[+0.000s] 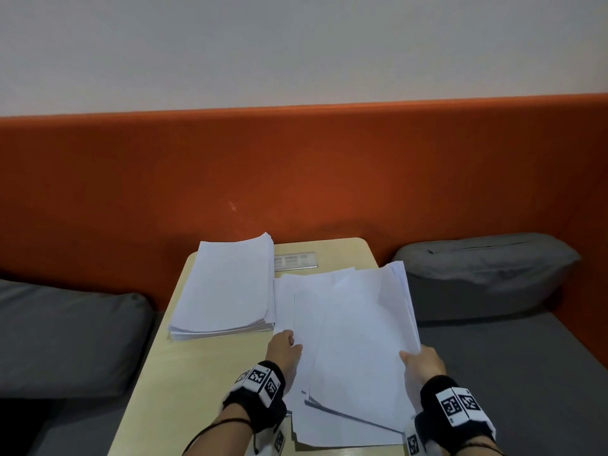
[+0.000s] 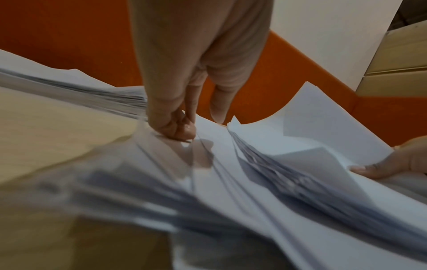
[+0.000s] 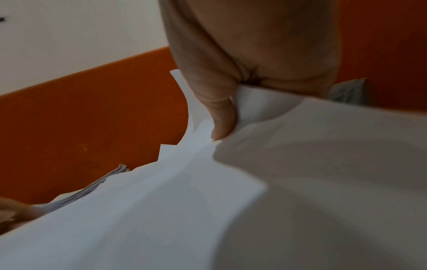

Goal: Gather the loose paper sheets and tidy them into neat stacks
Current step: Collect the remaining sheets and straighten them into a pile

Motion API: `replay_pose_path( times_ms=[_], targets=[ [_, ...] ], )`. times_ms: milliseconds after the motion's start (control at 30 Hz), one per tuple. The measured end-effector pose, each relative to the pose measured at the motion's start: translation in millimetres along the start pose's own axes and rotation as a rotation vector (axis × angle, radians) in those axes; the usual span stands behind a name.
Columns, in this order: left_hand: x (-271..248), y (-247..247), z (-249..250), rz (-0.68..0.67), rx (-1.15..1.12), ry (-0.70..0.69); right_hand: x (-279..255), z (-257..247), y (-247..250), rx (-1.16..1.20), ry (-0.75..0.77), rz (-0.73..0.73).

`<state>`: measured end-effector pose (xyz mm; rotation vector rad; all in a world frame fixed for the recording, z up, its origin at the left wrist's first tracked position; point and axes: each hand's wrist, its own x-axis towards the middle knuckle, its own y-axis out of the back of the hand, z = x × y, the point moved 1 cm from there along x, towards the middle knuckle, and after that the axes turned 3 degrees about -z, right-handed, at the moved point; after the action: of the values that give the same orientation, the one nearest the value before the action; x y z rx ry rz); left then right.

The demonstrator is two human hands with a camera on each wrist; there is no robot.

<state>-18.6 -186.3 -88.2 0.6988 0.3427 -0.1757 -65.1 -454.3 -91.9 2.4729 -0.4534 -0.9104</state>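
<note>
Paper everywhere on right half of the table (image 1: 210, 373): loose paper sheets (image 1: 348, 340) fanned and skewed, overhanging the right edge and reaching the near edge. Right hand (image 1: 424, 360) grip holds the right side of the fan, thumb on top, sheets lifted and curved there. Left hand (image 1: 284, 348) grip pinches the left edge of the same sheets, fingers curled, knuckles down near the table top. Neat stack (image 1: 227, 287) sits on the far left corner, just beside the loose sheets, edges close or touching, cannot tell which. Small clear label holder (image 1: 296, 261) at the far edge, between stack and sheets, partly covered. Orange padded backrest (image 1: 296, 172) right behind the far edge. Grey cushions (image 1: 483, 268) flank the table on both sides. Bare table top along the near left, in front of the stack.
</note>
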Motion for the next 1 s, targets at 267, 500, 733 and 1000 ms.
replay_pose_path(
  times_ms=[267,500,733,1000],
  targets=[
    [-0.5,-4.3,-1.2,0.010,-0.017,-0.028,-8.3,-11.7,-3.7,-0.222,0.048,-0.106],
    [0.2,-9.4,-5.2,-0.018,-0.054,-0.014,-13.6,-25.5,-10.9,-0.501,0.078,-0.032],
    [3.5,-2.4,-4.1,-0.069,0.064,-0.048,-16.8,-25.4,-13.6,-0.398,0.111,-0.045],
    [0.2,0.3,-4.7,-0.097,0.100,-0.071,-30.4,-30.7,-17.3,-0.366,0.189,0.044]
  ],
)
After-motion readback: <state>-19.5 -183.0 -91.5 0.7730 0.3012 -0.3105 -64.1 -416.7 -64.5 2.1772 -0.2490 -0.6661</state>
